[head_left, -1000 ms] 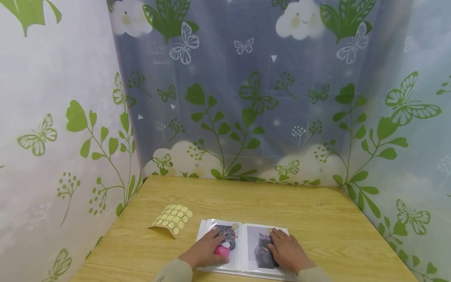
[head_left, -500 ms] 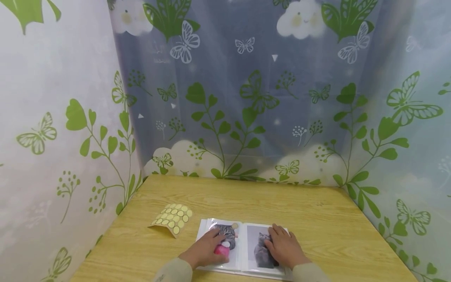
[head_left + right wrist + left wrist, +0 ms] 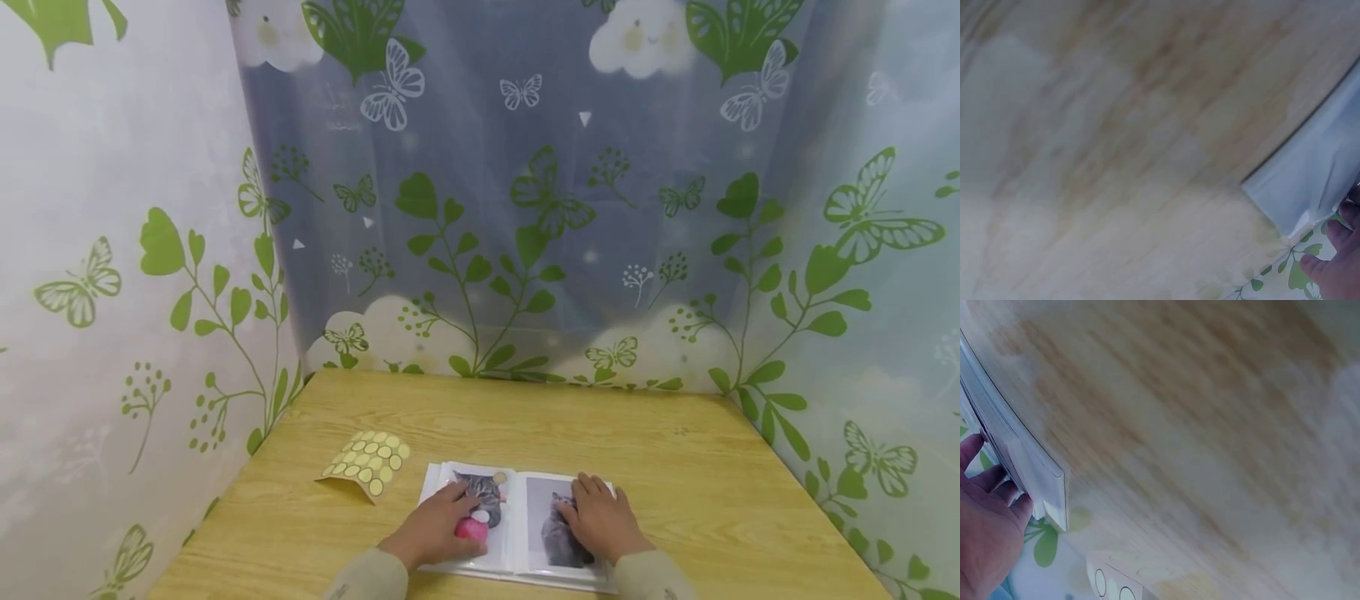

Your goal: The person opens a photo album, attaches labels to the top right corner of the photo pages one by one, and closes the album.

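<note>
A white photo album [image 3: 514, 525] lies open on the table in the head view. Its left page holds a picture of a tabby cat [image 3: 483, 492] with something pink, partly covered by my left hand [image 3: 437, 530]. That hand rests flat on the page with fingers spread. On the right page, over the edge of a grey cat picture [image 3: 551, 542], rests my right hand [image 3: 604, 518], fingers extended. The left wrist view has the album's page edges [image 3: 1029, 456] beside the left fingers. In the right wrist view, the album's corner [image 3: 1304, 181] is next to the right fingers.
A bent card of yellow round stickers [image 3: 367, 460] stands on the wood-grain table [image 3: 525, 417], left of the album. Curtains [image 3: 480, 208] printed with leaves and butterflies enclose the table at the back and both sides.
My right hand has shifted slightly left and farther up over the right page, and its thumb lies more over the grey cat. The left hand stays in place on the album.
</note>
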A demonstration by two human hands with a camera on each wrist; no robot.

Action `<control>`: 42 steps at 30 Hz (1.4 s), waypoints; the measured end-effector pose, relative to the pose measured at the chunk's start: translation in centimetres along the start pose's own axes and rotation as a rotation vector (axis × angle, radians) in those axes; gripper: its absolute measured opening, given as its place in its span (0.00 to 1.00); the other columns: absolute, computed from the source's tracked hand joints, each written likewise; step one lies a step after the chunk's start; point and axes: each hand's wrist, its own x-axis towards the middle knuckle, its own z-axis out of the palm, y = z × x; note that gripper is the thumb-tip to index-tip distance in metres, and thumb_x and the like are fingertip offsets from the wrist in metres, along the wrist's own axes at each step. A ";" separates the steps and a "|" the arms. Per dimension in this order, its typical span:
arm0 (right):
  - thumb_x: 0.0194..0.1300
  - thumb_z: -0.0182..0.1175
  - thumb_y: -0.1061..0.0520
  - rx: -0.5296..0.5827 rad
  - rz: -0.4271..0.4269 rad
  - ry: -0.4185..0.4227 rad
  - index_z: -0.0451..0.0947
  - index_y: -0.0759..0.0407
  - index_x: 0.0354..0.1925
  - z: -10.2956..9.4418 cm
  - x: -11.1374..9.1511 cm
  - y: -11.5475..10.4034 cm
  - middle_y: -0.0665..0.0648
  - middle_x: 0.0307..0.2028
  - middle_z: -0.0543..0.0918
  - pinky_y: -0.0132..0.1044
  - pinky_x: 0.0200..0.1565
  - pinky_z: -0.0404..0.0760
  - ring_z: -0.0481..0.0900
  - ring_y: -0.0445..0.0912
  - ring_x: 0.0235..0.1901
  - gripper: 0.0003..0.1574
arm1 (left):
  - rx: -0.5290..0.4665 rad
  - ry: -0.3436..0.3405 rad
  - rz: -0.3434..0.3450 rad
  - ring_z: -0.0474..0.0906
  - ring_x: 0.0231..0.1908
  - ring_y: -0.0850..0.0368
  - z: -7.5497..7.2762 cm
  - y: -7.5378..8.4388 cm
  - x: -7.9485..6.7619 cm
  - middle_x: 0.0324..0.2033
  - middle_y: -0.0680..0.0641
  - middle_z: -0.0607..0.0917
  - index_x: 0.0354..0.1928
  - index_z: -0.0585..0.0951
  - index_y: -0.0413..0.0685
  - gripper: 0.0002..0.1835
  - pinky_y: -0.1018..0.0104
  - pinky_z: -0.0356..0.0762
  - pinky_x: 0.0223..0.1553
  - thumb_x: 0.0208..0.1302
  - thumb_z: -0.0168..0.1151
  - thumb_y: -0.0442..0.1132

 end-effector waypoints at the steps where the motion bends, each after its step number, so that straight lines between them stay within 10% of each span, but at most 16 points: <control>1: 0.74 0.52 0.42 0.004 0.005 0.003 0.71 0.69 0.63 0.0 -0.1 0.1 0.71 0.65 0.70 0.70 0.64 0.58 0.65 0.66 0.66 0.34 | -0.001 0.001 0.001 0.64 0.67 0.37 0.0 0.0 0.0 0.68 0.37 0.68 0.67 0.75 0.47 0.41 0.44 0.65 0.65 0.54 0.70 0.62; 10: 0.74 0.51 0.40 0.034 -0.002 0.067 0.75 0.63 0.61 0.3 -0.7 1.2 0.75 0.66 0.66 0.72 0.62 0.58 0.64 0.68 0.65 0.33 | 0.007 0.029 0.012 0.66 0.66 0.37 -0.2 0.2 -0.2 0.67 0.37 0.70 0.65 0.76 0.46 0.40 0.44 0.66 0.65 0.53 0.71 0.61; 18: 0.73 0.53 0.43 0.036 0.010 0.050 0.75 0.67 0.60 -0.6 -1.4 2.4 0.76 0.63 0.69 0.71 0.61 0.61 0.66 0.70 0.63 0.32 | 0.064 0.035 -0.015 0.64 0.68 0.40 -0.3 -0.5 -0.2 0.67 0.39 0.71 0.65 0.76 0.49 0.41 0.30 0.47 0.68 0.53 0.68 0.65; 30: 0.74 0.53 0.44 0.115 0.044 -0.010 0.67 0.76 0.64 -1.8 -1.9 2.2 0.77 0.63 0.69 0.66 0.61 0.66 0.67 0.71 0.63 0.38 | -0.069 0.128 -0.004 0.66 0.65 0.31 -1.1 -3.1 -1.2 0.63 0.31 0.72 0.59 0.80 0.41 0.31 0.33 0.60 0.64 0.55 0.70 0.49; 42: 0.72 0.57 0.46 0.226 0.068 0.043 0.67 0.79 0.62 -1.2 -1.9 1.6 0.78 0.60 0.71 0.64 0.61 0.68 0.69 0.72 0.60 0.39 | -0.115 0.204 -0.237 0.69 0.60 0.30 -2.1 -4.3 -2.1 0.60 0.28 0.73 0.60 0.76 0.33 0.33 0.35 0.65 0.61 0.60 0.69 0.48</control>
